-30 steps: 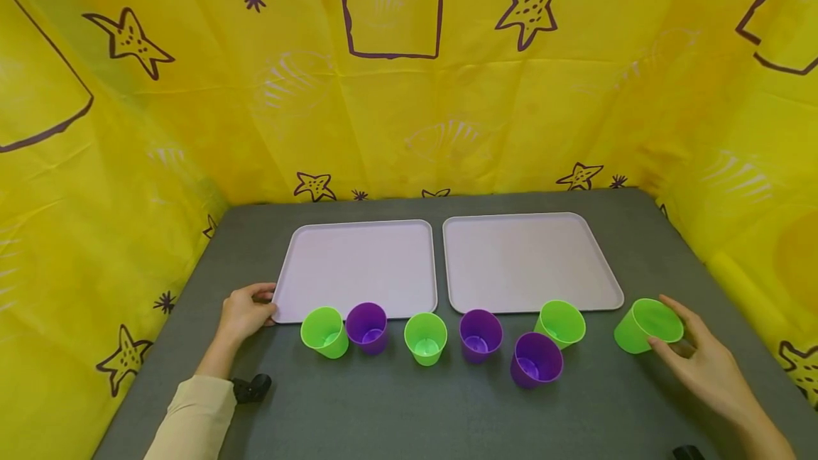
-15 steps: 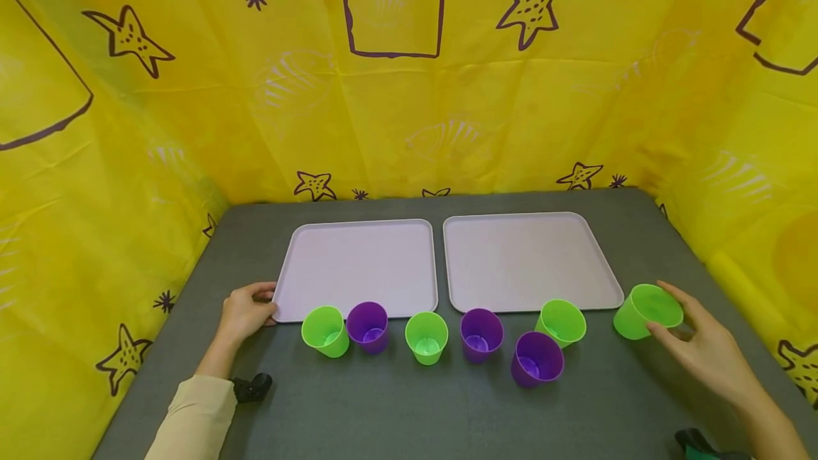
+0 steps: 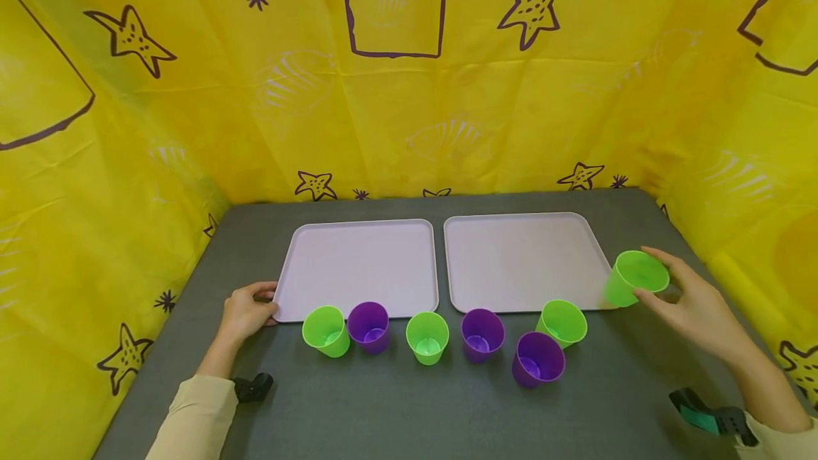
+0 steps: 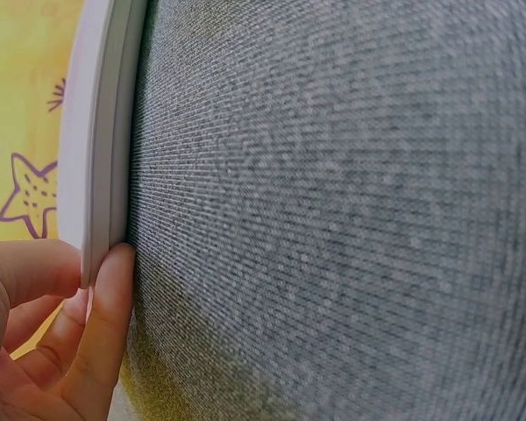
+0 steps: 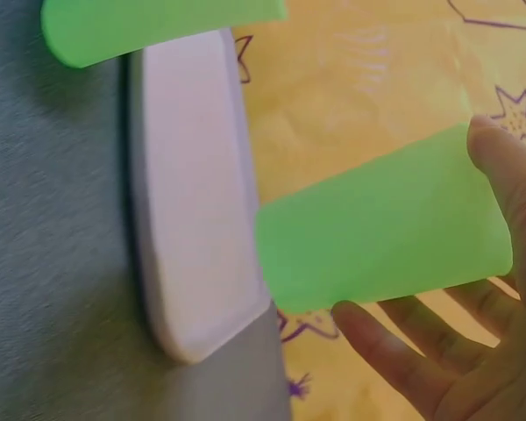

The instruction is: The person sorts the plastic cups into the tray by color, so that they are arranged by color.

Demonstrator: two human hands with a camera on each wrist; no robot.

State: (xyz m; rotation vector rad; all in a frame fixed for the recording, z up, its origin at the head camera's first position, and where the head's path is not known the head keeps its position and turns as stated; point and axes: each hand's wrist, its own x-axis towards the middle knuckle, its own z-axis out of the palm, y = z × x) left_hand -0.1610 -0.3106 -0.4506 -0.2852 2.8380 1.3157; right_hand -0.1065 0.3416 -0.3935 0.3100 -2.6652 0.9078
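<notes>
Yellow backdrop cloth, starfish and fish print; dark grey tabletop. Item: 1 green tumbler, held at the near right corner of the right tray; right hand grips its sides, thumb opposite fingers. Judged light, smooth, slightly flexible plastic, unlikely to shatter; best held round the upper wall. Left hand pinches the left tray, probably stiff, by its left rim. Standing nearer: 3 green cups, 3 purple cups. Brands, labels, writing: none legible.

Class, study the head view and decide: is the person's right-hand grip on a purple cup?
No: the right-hand grip is on a lime-green cup, with thumb and fingers around its side.
</notes>
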